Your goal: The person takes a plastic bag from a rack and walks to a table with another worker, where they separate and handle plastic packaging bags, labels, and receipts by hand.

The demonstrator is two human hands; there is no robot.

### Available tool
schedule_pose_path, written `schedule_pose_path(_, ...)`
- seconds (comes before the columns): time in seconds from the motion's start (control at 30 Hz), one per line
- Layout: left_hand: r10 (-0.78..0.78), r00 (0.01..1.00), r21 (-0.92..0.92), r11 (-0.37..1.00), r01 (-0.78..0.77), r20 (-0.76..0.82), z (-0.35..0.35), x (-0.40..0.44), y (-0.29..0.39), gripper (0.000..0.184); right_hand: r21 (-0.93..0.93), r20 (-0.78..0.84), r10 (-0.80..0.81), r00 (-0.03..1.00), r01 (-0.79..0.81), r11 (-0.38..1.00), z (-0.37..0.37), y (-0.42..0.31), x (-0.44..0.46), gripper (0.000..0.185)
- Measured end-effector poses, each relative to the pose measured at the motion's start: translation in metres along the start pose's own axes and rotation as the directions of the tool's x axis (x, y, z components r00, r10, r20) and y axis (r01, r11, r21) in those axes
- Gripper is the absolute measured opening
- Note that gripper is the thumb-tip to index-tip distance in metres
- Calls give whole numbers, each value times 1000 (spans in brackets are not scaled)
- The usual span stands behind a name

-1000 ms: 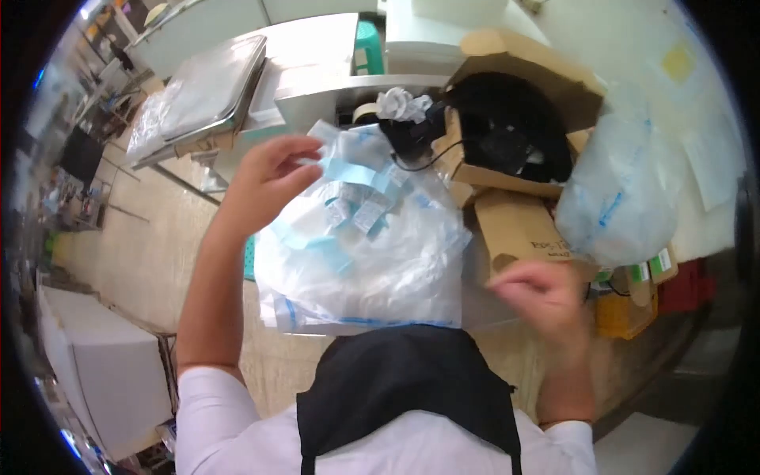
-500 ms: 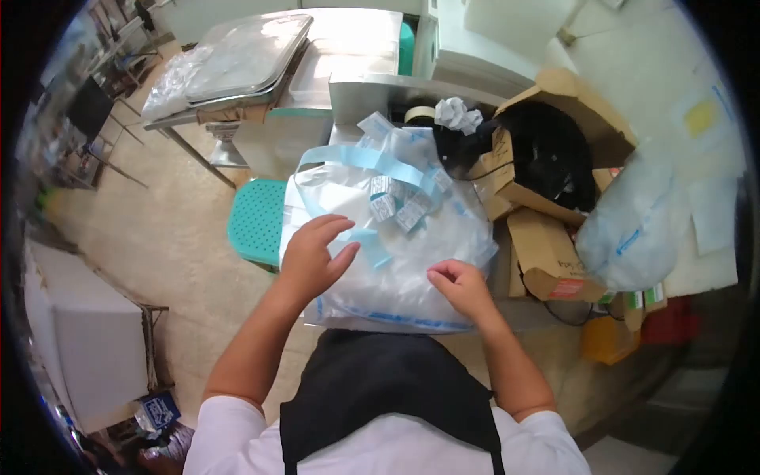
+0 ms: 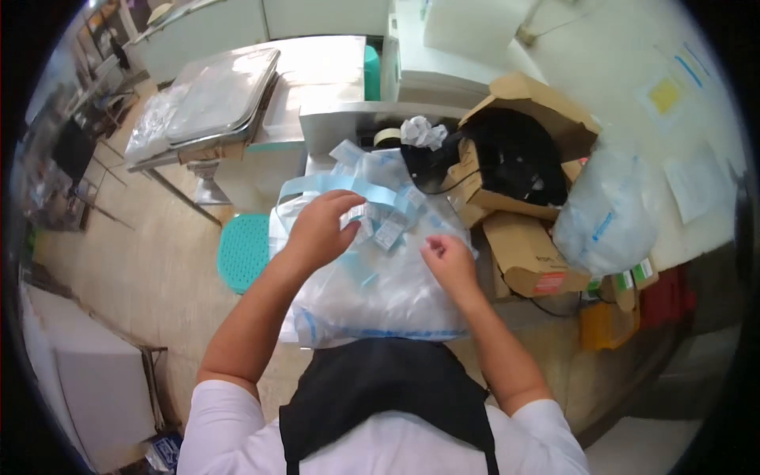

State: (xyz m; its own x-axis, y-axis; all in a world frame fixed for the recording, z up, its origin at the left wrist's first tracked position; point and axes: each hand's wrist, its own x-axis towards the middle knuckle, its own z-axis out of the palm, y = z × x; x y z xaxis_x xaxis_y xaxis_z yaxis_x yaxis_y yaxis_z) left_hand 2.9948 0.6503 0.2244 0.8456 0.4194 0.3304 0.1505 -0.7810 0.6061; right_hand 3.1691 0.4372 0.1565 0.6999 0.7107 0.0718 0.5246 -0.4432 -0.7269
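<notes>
A large clear plastic bag with blue print along its edge lies on the surface in front of me. Across its upper part loops a light blue strip, and small printed labels lie beside it. Over the left of the bag, my left hand is open, thumb and fingers apart, close to the labels. A loose blue strip piece rests below it. My right hand hovers over the bag's right side with its fingers curled together; whatever they may hold is hidden.
Beyond the bag are a tape roll and crumpled paper. An open cardboard box with black plastic inside stands right, near another clear bag. A green stool is left; stacked trays sit on a metal table.
Both hands have moved forward over the bag, the left one closer to the printed labels. The view has shifted, so the surroundings sit further left.
</notes>
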Motion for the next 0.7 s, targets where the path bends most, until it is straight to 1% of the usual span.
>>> schedule_pose_path(0.1, 136, 988, 47, 989, -140, 78, 27, 26, -5, 43, -126, -269, -99, 958, 67, 990, 39, 9, 38, 29)
schedule_pose_path(0.13, 222, 971, 147, 961, -234, 95, 38, 34, -6, 42, -131, -236, -91, 967, 61, 990, 43, 10, 44, 27)
schedule_pose_path(0.2, 395, 919, 368, 855, -366, -4, 67, 42, -18, 35, -139, -166, -82, 983, 59, 989, 47, 8, 56, 23)
schedule_pose_path(0.23, 326, 943, 322, 888, -329, 65, 60, 52, -22, 32, -103, -86, -108, 990, 99, 990, 35, -10, 59, 19)
schedule_pose_path(0.27, 255, 955, 267, 920, -288, 150, 59, 56, -24, 29, -94, -57, -147, 988, 141, 985, 22, -22, 59, 18)
schedule_pose_path(0.3, 188, 952, 213, 947, -241, 241, 58, 59, -25, 27, -83, -28, -180, 983, 178, 981, 8, -33, 59, 18)
schedule_pose_path(0.33, 129, 943, 109, 979, -169, 308, 50, 61, -21, 26, -70, -7, -208, 978, 207, 976, -7, -41, 57, 18)
schedule_pose_path(0.37, 81, 918, 8, 996, -91, 389, 31, 63, -10, 25, -37, 93, -226, 970, 230, 972, -26, -52, 61, 17)
schedule_pose_path(0.4, 39, 878, -86, 996, 2, 478, 14, 62, -1, 25, 63, 220, -166, 961, 156, 986, -40, -57, 68, 17)
schedule_pose_path(0.43, 62, 800, -211, 974, 82, 597, -1, 65, 3, 27, 155, 350, -117, 929, 65, 986, -51, -60, 73, 16)
schedule_pose_path(0.47, 70, 726, -283, 943, 176, 684, -11, 67, 3, 30, 233, 475, -89, 875, -28, 972, -60, -65, 76, 16)
schedule_pose_path(0.5, 100, 693, -354, 905, 235, 714, -15, 66, -3, 31, 321, 500, -129, 856, -45, 946, -65, -73, 77, 16)
schedule_pose_path(0.53, 131, 666, -420, 858, 295, 734, -19, 66, -9, 32, 353, 498, -137, 856, -56, 934, -67, -77, 78, 16)
schedule_pose_path(0.6, 61, 658, -463, 760, 457, 750, -20, 58, -20, 32, 417, 499, -154, 853, -81, 906, -64, -81, 78, 17)
schedule_pose_path(0.63, 28, 644, -476, 698, 535, 764, -20, 52, -24, 32, 381, 448, -155, 881, -31, 924, -61, -82, 78, 17)
schedule_pose_path(0.7, 25, 595, -498, 577, 648, 803, -22, 41, -26, 32, 299, 337, -164, 927, 60, 952, -53, -83, 75, 17)
